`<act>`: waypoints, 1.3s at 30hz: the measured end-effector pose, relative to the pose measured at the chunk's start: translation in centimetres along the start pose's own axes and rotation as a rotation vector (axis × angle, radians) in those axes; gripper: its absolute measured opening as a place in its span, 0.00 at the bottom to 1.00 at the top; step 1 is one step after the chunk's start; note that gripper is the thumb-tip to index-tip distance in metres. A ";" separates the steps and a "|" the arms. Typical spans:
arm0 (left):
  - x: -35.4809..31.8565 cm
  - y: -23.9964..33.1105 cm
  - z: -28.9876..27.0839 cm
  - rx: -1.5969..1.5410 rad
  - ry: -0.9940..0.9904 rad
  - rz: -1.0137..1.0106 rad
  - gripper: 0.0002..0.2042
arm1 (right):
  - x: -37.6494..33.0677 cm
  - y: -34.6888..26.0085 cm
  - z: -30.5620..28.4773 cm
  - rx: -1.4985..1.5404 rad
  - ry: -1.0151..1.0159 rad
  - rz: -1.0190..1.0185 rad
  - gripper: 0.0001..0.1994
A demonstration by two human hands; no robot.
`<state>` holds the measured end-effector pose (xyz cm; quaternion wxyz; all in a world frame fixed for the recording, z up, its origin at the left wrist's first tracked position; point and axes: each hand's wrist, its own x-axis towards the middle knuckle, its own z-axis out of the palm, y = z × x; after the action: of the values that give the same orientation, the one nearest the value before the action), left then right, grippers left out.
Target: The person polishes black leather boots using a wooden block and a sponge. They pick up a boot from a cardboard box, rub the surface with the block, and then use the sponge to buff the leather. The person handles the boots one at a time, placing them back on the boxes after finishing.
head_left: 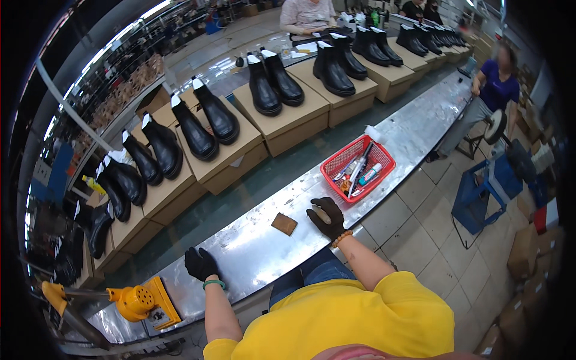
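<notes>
My left hand (201,264), in a black glove with a green bangle at the wrist, rests over the metal bench with its fingers slightly apart and nothing visible in them. In a dark brown glove, my right hand (330,223) is closed around a tan oblong piece (322,215), whose exact kind I cannot make out. A flat brown square pad (284,224) lies on the bench between my hands, nearer the right one. Just beyond my right hand stands a red plastic basket (324,172) holding tubes, a brush-like tool and other small items.
Beyond the long metal bench (252,255), black ankle boots (262,89) stand in pairs on cardboard boxes (282,123). A yellow machine (141,302) sits at the bench's left end. One person (498,81) stands near a blue-framed wheel machine (489,192) at right; others are across the line.
</notes>
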<state>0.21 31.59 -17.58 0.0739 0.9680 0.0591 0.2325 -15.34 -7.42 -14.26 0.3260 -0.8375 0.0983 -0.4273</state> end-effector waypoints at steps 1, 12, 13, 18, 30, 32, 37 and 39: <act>0.0 -0.2 0.1 0.008 0.005 0.006 0.19 | 0.0 -0.2 -0.1 -0.003 -0.009 -0.008 0.15; 0.0 -1.1 1.1 0.022 0.068 0.075 0.19 | -0.3 -0.4 0.2 0.065 -0.026 0.216 0.12; 0.0 -1.3 1.3 0.021 0.080 0.084 0.19 | -0.4 -0.4 0.3 0.094 0.006 0.203 0.13; 0.0 -1.1 1.1 -0.022 0.047 0.042 0.19 | -0.5 -0.1 0.4 -0.002 0.088 0.073 0.16; -0.2 -0.7 0.7 -0.030 0.086 0.067 0.18 | 0.1 -0.9 -0.1 -0.235 -0.115 0.070 0.15; -0.1 -0.5 0.1 -0.055 0.069 0.054 0.18 | -0.1 -0.8 0.0 -0.219 -0.099 0.075 0.15; -0.1 -0.4 -0.4 -0.034 0.037 0.046 0.18 | -0.1 -1.0 -0.2 -0.190 -0.116 0.117 0.14; -0.1 -0.4 -0.4 -0.049 0.053 0.061 0.18 | -0.1 -0.9 -0.1 -0.205 -0.128 0.118 0.14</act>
<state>-0.07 32.03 -17.36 0.0890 0.9607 0.0258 0.2617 -15.52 -6.73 -13.72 0.2686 -0.8849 0.1694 -0.3407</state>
